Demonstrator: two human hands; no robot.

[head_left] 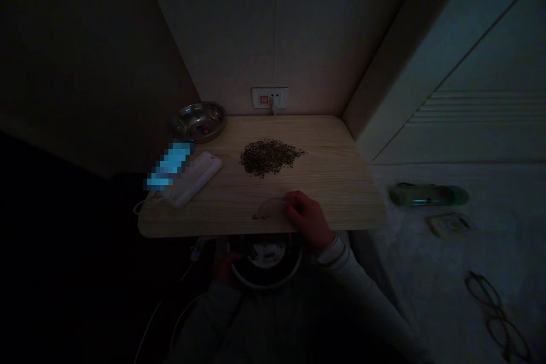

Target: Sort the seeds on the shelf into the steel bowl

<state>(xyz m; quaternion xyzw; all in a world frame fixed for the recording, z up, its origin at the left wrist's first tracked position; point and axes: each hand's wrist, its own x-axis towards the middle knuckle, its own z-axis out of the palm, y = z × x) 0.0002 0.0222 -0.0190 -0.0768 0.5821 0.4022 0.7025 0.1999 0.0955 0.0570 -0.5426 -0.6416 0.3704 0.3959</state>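
Note:
A heap of small dark grains (269, 156) lies in the middle of a small light wooden table (333, 182). My right hand (307, 217) rests near the table's front edge with its fingers curled, beside a faint round clear thing (269, 209) and a few stray grains. Whether the fingers grip it is too dark to tell. Below the table edge my left hand (226, 271) holds the rim of a round bowl (265, 264), which is partly hidden by the tabletop.
A steel dish (198, 121) stands at the back left corner. A lit phone (169, 166) lies on a white power strip (197, 178) at the left. A wall socket (269, 97) is behind. On the bed at right lie a bottle (429, 195) and glasses (499, 315).

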